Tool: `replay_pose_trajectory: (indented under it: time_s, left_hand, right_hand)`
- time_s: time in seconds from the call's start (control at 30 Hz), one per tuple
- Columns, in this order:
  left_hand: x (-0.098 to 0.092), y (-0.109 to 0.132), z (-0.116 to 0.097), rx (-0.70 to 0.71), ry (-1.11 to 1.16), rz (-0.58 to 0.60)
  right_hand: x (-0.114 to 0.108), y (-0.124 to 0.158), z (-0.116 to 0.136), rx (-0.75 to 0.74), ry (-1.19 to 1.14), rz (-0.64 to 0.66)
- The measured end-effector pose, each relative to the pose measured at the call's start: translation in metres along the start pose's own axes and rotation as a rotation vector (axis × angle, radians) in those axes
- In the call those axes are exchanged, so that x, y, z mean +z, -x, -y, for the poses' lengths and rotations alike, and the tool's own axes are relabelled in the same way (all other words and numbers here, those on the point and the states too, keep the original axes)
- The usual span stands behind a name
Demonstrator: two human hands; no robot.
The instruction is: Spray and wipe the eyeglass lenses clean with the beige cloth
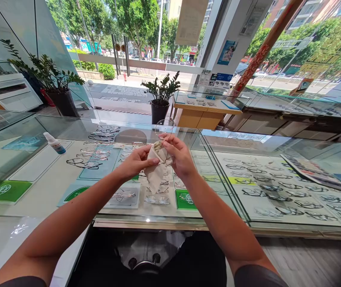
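Above the glass counter, my left hand (136, 162) is closed on a pale beige cloth (155, 175), its thumb pressing on the folds. The lower corner of the cloth hangs down. My right hand (182, 154) pinches a thin-rimmed pair of eyeglasses (165, 128), and its fingers also touch the cloth's right side. One round clear lens stands up above the fingers; the rest of the frame is hidden by the cloth and hands.
Several eyeglasses (88, 163) lie on the counter at left, near a white spray bottle (54, 143). More frames fill the display case (278, 187) at right, with a magazine (320, 171) on top. A potted plant (160, 105) stands beyond the counter.
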State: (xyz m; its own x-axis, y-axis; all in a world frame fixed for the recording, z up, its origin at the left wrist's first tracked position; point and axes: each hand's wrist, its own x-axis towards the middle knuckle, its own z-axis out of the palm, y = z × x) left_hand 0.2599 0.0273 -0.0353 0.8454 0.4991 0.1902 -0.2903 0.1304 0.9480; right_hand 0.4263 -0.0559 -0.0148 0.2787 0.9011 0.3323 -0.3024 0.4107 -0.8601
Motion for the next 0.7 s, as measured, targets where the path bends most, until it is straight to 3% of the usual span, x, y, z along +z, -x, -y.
replay_pose_trajectory:
  time_s: [0.17, 0.37, 0.7]
  left_hand:
    - [0.006, 0.003, 0.005, -0.033, -0.025, -0.016]
    - [0.012, 0.006, 0.001, 0.099, -0.118, -0.105]
    - [0.014, 0.008, -0.004, 0.216, -0.302, -0.342]
  right_hand:
    - [0.004, 0.002, -0.004, 0.069, -0.065, 0.007]
    - [0.011, 0.008, -0.004, 0.139, -0.161, 0.062]
    - [0.018, 0.013, -0.007, 0.130, -0.162, 0.096]
